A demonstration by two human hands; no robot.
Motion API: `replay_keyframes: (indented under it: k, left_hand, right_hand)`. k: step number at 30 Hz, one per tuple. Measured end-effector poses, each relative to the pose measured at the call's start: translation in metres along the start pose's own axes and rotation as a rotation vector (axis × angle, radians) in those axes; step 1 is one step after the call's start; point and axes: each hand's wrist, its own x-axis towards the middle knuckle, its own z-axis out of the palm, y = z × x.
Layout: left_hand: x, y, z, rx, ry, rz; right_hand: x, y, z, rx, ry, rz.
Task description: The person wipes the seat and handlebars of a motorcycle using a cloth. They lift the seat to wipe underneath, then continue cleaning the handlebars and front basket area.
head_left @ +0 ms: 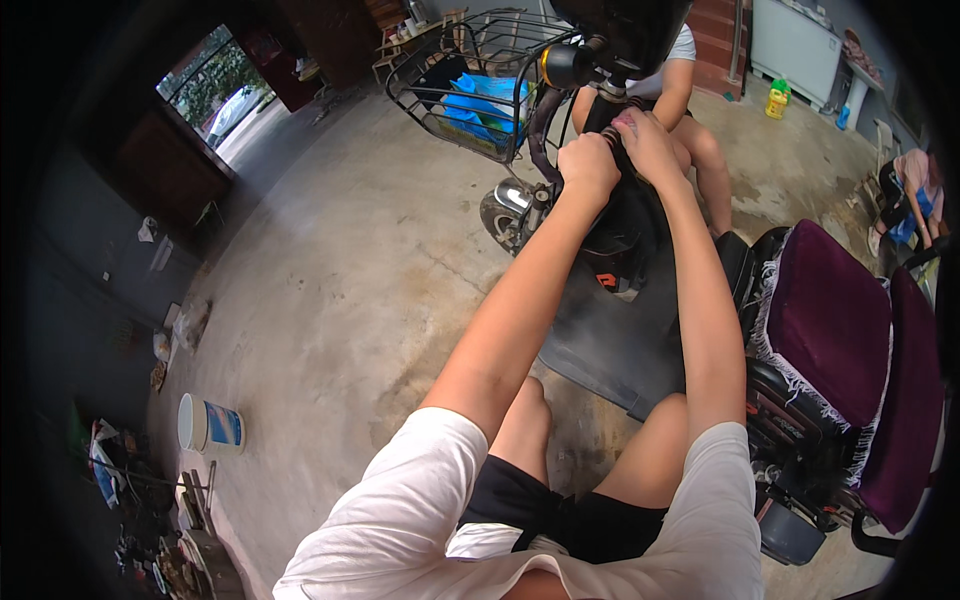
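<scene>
Both my hands are at the steering column of a black electric scooter. My left hand is closed in a fist at a dark ribbed part of the column; its fingertips are hidden. Just beyond, my right hand curls over the same column with a small pinkish piece of material under its fingers; whether this is cloth or sponge is unclear. Above the hands are a round lamp with a yellow rim and a large black housing. My knees flank the footboard.
Across the scooter sits another person; a second person bends at the far right. A wire basket holds a blue bag. Purple seat covers lie right. A white bucket is on the concrete floor.
</scene>
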Motion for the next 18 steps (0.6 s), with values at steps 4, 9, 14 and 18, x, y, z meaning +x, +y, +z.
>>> replay_keyframes:
  k: [4, 9, 14, 18]
  left_hand:
    - [0.000, 0.003, 0.000, -0.010, 0.000, -0.018]
    - [0.003, 0.011, 0.003, 0.005, -0.046, 0.005]
    - [0.001, -0.008, -0.005, 0.010, 0.035, 0.006]
    - [-0.002, 0.003, -0.006, 0.079, -0.017, 0.000]
  right_hand:
    - [0.000, 0.007, -0.009, 0.208, -0.080, 0.015]
    - [0.003, 0.015, -0.016, 0.390, -0.214, 0.088]
    - [0.011, 0.008, -0.027, 0.419, -0.406, 0.111]
    - [0.010, 0.044, -0.041, 0.361, -0.071, 0.273]
